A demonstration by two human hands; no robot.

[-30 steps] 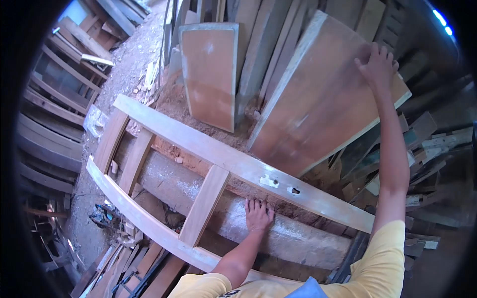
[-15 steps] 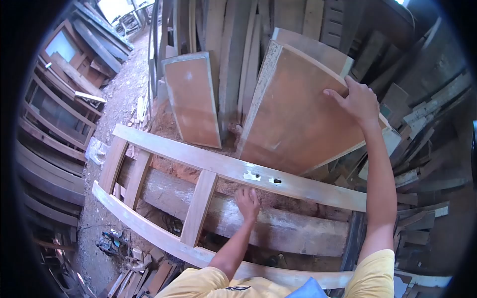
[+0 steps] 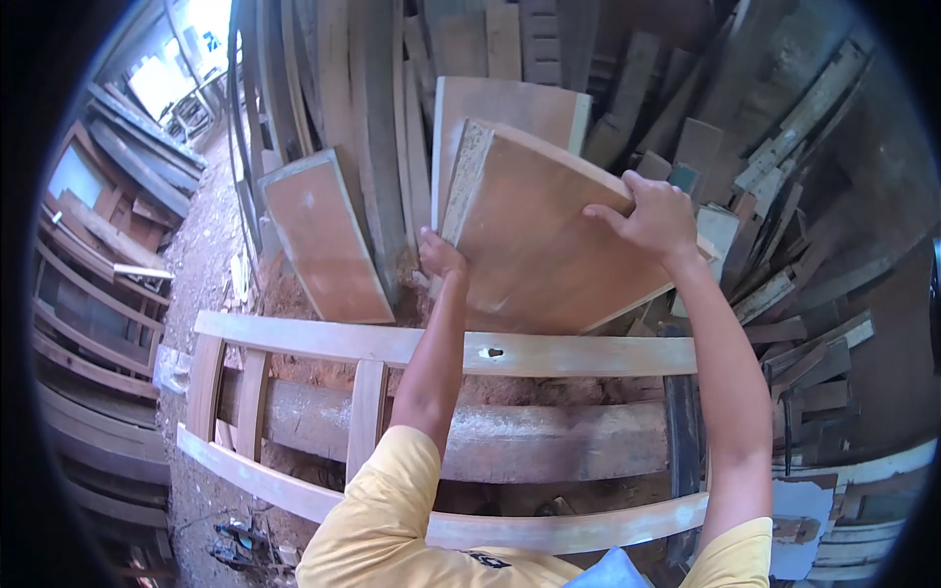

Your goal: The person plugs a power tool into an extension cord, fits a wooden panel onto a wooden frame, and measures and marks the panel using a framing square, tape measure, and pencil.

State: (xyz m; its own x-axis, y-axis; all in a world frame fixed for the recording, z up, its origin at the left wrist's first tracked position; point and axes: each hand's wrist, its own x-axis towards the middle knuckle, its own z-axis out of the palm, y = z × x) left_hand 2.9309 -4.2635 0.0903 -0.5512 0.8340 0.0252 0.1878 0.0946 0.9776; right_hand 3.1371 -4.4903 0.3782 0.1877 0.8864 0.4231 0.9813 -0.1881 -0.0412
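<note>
A thick brown wooden panel [image 3: 549, 235] with a rough, pale side edge stands tilted in front of me. My right hand [image 3: 655, 218] grips its upper right edge, thumb on the near face and fingers behind. At the left side edge, my left hand [image 3: 441, 257] is closed around the board, its fingers partly hidden. Behind it leans another brown panel [image 3: 520, 103] with pale edges. Below my arms lies a pale wooden frame [image 3: 284, 336] with several crosspieces and a hole in its far rail.
A smaller brown panel [image 3: 328, 240] leans to the left. Long planks [image 3: 353, 118] stand upright at the back. Scrap wood [image 3: 774, 284] is heaped on the right. A thick beam [image 3: 559, 441] lies under the frame, and stacked curved wood pieces [image 3: 93, 392] line the left.
My left hand has risen from above the frame to the panel's left edge and taken hold. The gripped panel has come away from the panel behind it. My view has shifted right.
</note>
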